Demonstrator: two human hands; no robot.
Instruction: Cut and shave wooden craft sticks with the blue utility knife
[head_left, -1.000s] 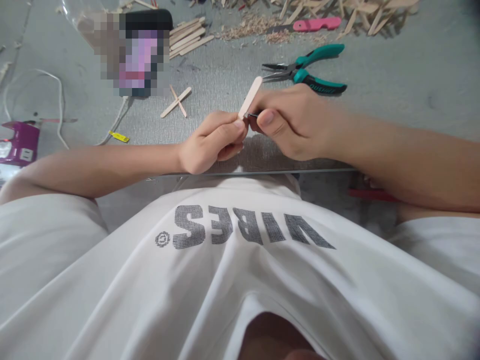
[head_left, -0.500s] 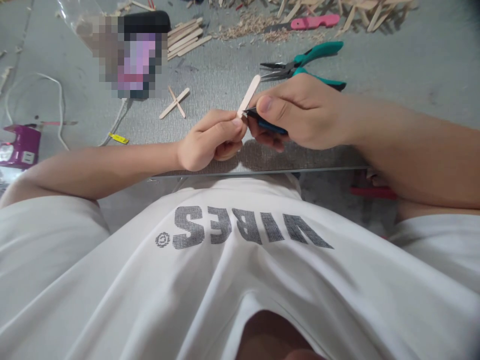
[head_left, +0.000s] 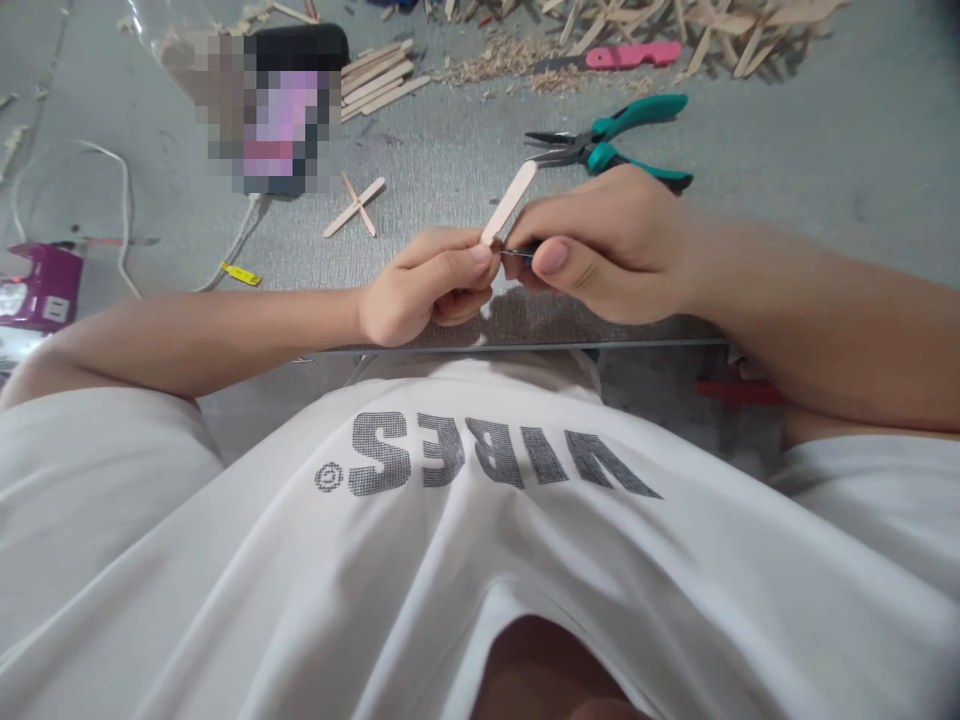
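Observation:
My left hand (head_left: 435, 280) is closed, its thumb and fingers pinching the lower end of a pale wooden craft stick (head_left: 511, 203) that slants up to the right. My right hand (head_left: 607, 250) is wrapped round a craft knife (head_left: 526, 254); most of its dark handle is hidden in the fist. The thin blade points left at the stick's lower end, close to my left fingertips. Beyond my right hand lie open needle-nose pliers (head_left: 592, 140) with teal handles. Two crossed craft sticks (head_left: 354, 208) rest on the grey table to the left.
A stack of craft sticks (head_left: 382, 80) lies at the back, beside wood shavings (head_left: 495, 62) and a pink-handled knife (head_left: 634, 56). More sticks (head_left: 739, 30) are heaped at the far right. A white cable (head_left: 244, 235) and a purple object (head_left: 49, 288) are on the left.
The knife and my right hand have moved down toward the stick's lower end, and the wrist has turned so less of the handle shows. The stick has shifted slightly right and down.

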